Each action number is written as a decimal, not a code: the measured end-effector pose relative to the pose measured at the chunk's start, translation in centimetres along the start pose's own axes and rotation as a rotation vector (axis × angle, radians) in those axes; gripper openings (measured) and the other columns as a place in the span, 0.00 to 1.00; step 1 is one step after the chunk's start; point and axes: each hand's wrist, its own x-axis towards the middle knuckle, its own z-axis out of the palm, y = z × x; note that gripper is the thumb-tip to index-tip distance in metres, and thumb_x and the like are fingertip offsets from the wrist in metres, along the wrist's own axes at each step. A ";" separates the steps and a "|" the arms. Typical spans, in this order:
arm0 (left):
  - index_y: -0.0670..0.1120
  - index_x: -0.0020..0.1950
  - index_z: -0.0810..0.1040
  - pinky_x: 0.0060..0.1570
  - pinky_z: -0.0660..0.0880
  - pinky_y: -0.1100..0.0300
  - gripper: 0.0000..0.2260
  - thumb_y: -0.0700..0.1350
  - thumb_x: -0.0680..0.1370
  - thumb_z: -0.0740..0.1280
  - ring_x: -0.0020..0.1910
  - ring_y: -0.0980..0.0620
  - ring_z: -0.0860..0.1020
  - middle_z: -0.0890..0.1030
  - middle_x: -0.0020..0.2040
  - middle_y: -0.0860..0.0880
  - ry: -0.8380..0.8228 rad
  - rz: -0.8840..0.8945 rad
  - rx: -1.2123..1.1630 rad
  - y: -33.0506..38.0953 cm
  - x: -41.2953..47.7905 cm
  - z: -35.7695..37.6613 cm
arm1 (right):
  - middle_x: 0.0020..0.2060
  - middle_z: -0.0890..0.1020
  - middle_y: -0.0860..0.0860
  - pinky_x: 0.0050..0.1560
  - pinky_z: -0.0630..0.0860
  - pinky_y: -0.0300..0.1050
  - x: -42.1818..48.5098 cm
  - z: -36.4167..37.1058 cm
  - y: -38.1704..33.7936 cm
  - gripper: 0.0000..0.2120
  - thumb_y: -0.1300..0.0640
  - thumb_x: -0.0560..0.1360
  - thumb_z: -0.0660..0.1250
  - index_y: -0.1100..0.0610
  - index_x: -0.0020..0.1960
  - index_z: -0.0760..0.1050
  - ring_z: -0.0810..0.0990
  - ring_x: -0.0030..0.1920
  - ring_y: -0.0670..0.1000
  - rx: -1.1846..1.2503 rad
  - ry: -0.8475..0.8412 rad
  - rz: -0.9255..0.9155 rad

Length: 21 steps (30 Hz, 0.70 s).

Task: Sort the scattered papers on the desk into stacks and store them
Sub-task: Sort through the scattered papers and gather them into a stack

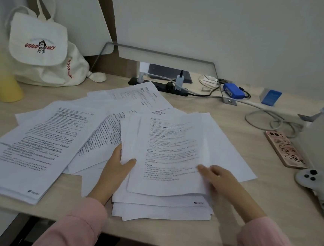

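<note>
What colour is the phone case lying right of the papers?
The phone case is pink with a cartoon drawing; the head view shows it.

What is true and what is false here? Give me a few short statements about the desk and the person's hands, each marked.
1. The left hand grips a sheaf of papers at its left edge. True.
2. The right hand holds the phone. False: it rests on the sheaf; the phone lies apart, to the right on the desk.
3. A white backpack stands at the desk's back left. True.
4. The power strip has nothing plugged in. False: plugs sit in it.
5. All the papers form one neat stack. False: loose sheets lie spread and overlapping.
</note>
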 end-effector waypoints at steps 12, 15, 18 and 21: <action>0.55 0.72 0.62 0.53 0.69 0.59 0.21 0.42 0.80 0.56 0.56 0.55 0.74 0.74 0.61 0.56 0.011 0.010 -0.012 0.4 -0.3 0.2 | 0.65 0.70 0.63 0.65 0.66 0.54 4.0 -5.4 4.2 0.33 0.52 0.69 0.72 0.62 0.69 0.64 0.68 0.65 0.64 -0.223 0.345 0.274; 0.56 0.71 0.63 0.58 0.71 0.56 0.20 0.43 0.80 0.57 0.57 0.54 0.75 0.75 0.61 0.56 0.013 -0.006 -0.038 0.4 -0.2 0.1 | 0.61 0.75 0.62 0.61 0.70 0.52 4.3 -5.1 4.3 0.27 0.52 0.69 0.72 0.62 0.63 0.70 0.72 0.61 0.63 -0.128 0.320 0.305; 0.55 0.72 0.64 0.57 0.73 0.55 0.23 0.44 0.78 0.62 0.55 0.55 0.76 0.76 0.61 0.55 0.010 -0.012 -0.012 0.2 -0.1 0.0 | 0.60 0.73 0.63 0.59 0.67 0.50 4.2 -4.9 4.0 0.18 0.51 0.71 0.69 0.60 0.56 0.75 0.69 0.61 0.63 -0.246 0.354 0.294; 0.54 0.72 0.62 0.45 0.71 0.64 0.23 0.41 0.78 0.61 0.48 0.62 0.75 0.75 0.58 0.56 0.005 0.004 0.010 0.3 -0.1 0.1 | 0.52 0.78 0.63 0.45 0.68 0.48 3.8 -5.0 2.9 0.05 0.60 0.72 0.66 0.60 0.46 0.72 0.74 0.48 0.59 -0.044 0.439 0.181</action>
